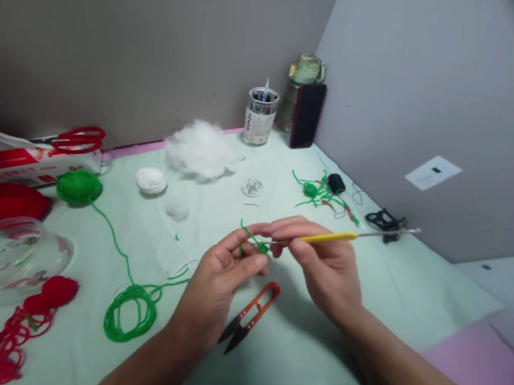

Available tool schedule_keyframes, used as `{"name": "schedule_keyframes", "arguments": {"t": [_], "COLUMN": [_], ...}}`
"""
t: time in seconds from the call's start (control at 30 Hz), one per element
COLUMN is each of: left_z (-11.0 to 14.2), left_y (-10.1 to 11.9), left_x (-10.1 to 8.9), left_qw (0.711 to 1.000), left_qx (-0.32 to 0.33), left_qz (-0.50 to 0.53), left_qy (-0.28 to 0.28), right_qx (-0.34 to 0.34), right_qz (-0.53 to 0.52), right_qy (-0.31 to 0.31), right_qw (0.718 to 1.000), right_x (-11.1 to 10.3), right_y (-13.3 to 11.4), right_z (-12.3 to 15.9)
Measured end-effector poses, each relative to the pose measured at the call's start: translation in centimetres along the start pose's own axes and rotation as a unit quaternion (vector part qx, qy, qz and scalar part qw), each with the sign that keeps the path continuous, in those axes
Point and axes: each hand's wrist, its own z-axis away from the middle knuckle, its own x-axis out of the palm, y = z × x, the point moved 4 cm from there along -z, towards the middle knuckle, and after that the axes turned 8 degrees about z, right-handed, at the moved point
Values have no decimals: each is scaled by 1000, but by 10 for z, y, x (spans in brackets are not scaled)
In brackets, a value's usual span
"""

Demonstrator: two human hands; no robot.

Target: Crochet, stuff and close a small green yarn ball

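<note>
My left hand (231, 264) pinches a small piece of green crochet work (264, 249), with a short yarn tail standing up from it. Green yarn also loops round a finger of that hand. In my right hand (324, 262) is a yellow-handled crochet hook (323, 238), held level between thumb and fingers. One thin end of the hook meets the green piece; its other metal end points right. Below the hands lie orange thread snips (259, 308), blades toward the lower left. A coil of green yarn (129, 314) rests left of my left forearm.
A green yarn ball (79, 187), a white yarn ball (151, 180) and white stuffing (200, 149) lie at the back. Red yarn (4, 348) and a clear tub (53, 255) are left. Yarn scraps (310, 190), a pen can (259, 117) and a phone (307, 116) stand right.
</note>
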Motion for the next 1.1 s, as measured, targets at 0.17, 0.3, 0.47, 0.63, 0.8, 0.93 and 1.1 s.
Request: {"name": "schedule_keyframes", "arguments": {"t": [0.17, 0.3, 0.47, 0.63, 0.8, 0.93, 1.1], "left_z": [0, -1, -1, -4, -4, -3, -2], "left_y": [1, -2, -7, -3, 1, -1, -3], "left_x": [3, -2, -2, -8, -12, -10, -3], "left_qw": [999, 999, 996, 997, 998, 999, 999], "left_qx": [32, -4, -50, -34, -16, 2, 19], "left_qz": [-26, 21, 74, 71, 51, 35, -11], "left_qy": [-11, 41, 20, 23, 29, 38, 45], "right_qx": [-16, -134, -187, -109, -20, 50, 22], "right_qz": [60, 244, 302, 175, 43, -56, 39], "right_qy": [7, -15, -17, 26, 65, 55, 9], "right_qw": [998, 960, 935, 978, 997, 996, 999], "right_x": [2, 8, 10, 1, -7, -5, 2], "right_y": [-6, -14, -15, -13, -2, 9, 4], "right_z": [2, 11, 15, 6, 2, 1, 2]}}
